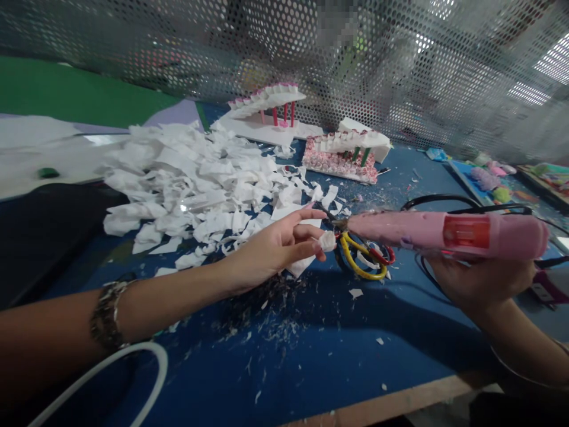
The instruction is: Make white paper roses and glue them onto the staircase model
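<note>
The scene is rather dim, with cool light. Bright strips shine at the upper right, behind the metal mesh. A soft shadow darkens the blue table below the pink glue gun. Beyond the mesh, shapes are blurred; edges look stretched.

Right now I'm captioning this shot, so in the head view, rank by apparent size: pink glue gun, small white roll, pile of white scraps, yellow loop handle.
1. Pile of white scraps
2. Pink glue gun, though nearness may enlarge it
3. Yellow loop handle
4. Small white roll
</note>
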`<state>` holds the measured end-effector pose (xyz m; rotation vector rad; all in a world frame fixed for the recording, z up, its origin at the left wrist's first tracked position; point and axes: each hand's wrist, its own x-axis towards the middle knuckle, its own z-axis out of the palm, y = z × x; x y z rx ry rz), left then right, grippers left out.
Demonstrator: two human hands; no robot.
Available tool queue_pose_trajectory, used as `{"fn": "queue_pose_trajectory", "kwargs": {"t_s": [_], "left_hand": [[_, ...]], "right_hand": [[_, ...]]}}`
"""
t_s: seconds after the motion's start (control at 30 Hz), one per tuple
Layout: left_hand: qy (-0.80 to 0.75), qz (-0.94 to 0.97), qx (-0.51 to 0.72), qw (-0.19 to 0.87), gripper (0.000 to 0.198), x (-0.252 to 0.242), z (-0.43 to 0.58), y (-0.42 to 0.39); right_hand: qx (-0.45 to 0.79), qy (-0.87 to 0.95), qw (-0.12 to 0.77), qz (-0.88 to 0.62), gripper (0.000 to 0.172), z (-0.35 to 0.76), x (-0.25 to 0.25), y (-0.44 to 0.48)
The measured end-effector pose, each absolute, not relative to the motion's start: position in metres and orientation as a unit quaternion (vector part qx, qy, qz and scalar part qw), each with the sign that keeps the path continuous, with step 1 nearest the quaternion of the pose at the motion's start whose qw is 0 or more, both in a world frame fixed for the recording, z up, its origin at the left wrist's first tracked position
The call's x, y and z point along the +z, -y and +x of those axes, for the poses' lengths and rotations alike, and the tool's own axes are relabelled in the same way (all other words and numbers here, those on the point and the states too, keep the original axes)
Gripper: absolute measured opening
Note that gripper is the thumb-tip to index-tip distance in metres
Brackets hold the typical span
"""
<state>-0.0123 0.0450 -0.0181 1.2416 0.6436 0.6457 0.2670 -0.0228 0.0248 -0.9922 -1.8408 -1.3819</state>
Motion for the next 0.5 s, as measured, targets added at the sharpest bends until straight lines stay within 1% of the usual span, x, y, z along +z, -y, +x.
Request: {"fn": "queue_pose_trajectory", "kwargs": {"t_s": [0.07,0.13,0.33,0.43,0.5], "left_hand": [[-0.293,0.561,0.288,0.719,0.055,-0.018,-0.012,-0.045],[-0.292,0.564,0.285,0.718,0.054,-0.018,-0.012,-0.045],[-0.293,0.574,0.289,0.708,0.055,-0.018,-0.012,-0.045],[-0.293,0.576,0.297,0.703,0.056,-0.015,-0.012,-0.044],[-0.294,0.575,0.298,0.703,0.053,-0.014,-0.011,-0.042]], "right_hand": [[-0.514,0.705,0.315,-0.374,0.074,0.264,0.025,0.024],[-0.503,0.714,0.320,-0.366,0.073,0.261,0.026,0.024],[-0.472,0.722,0.328,-0.386,0.040,0.253,0.028,0.027],[-0.434,0.722,0.322,-0.432,0.034,0.253,0.027,0.030],[-0.368,0.742,0.294,-0.478,0.032,0.255,0.023,0.031]]}}
